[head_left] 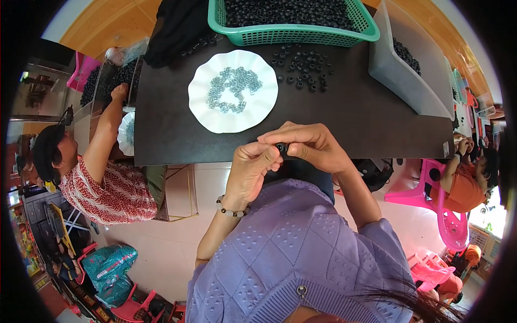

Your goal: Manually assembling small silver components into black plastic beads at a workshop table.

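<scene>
Near the table's front edge, my two hands meet around a small round black part with a hole in it [281,146]. The thumb and fingers of my left hand [252,168] pinch it from the left. On its other side, my right hand [316,146] has its thumb against the part and its fingers arched over the top. Beyond my hands sits a white scalloped plate [202,116] holding many small clear pieces [237,81]. Similar loose black parts [307,65] lie on the dark table right of the plate.
A green basket [301,35] full of black parts stands at the back. At the right is a translucent bin [406,83] with more. Black cloth [175,32] lies at the back left. A co-worker [107,183] sits left, another person [466,180] far right near a pink chair [452,229].
</scene>
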Available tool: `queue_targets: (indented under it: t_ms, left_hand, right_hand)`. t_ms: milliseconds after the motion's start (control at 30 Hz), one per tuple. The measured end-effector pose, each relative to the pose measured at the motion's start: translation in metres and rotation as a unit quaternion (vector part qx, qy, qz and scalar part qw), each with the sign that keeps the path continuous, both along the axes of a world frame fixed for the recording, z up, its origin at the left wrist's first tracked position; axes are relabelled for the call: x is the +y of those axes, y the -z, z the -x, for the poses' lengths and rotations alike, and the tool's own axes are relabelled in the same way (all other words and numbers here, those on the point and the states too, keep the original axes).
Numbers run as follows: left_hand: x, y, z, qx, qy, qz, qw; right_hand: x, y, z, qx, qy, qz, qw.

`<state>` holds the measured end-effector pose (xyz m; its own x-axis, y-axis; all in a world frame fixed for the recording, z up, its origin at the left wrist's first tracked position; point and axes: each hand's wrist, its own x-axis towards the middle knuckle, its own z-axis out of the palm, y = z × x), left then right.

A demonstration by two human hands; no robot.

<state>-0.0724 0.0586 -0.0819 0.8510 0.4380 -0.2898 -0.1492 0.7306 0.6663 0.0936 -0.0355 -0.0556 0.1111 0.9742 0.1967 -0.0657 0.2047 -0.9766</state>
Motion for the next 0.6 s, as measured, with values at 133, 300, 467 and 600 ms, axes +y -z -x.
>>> queue_targets:
  t_ms: [133, 300, 467, 600]
  left_hand:
    - [-0.002, -0.003, -0.001, 0.000, 0.013, -0.007, 1.000]
    - [-0.002, -0.002, -0.005, 0.039, -0.020, -0.083, 0.996]
    - [-0.005, -0.008, -0.015, 0.048, -0.028, -0.086, 0.995]
    - [0.002, 0.000, -0.015, 0.052, -0.025, -0.003, 0.998]
  right_hand:
    - [-0.006, -0.001, 0.003, 0.027, 0.013, 0.028, 0.999]
    - [-0.004, -0.001, 0.013, -0.098, 0.119, 0.013, 0.988]
    - [-0.012, -0.019, -0.007, -0.203, 0.199, 0.011, 0.959]
    - [-0.027, -0.063, -0.068, -0.339, 0.432, -0.053, 0.834]
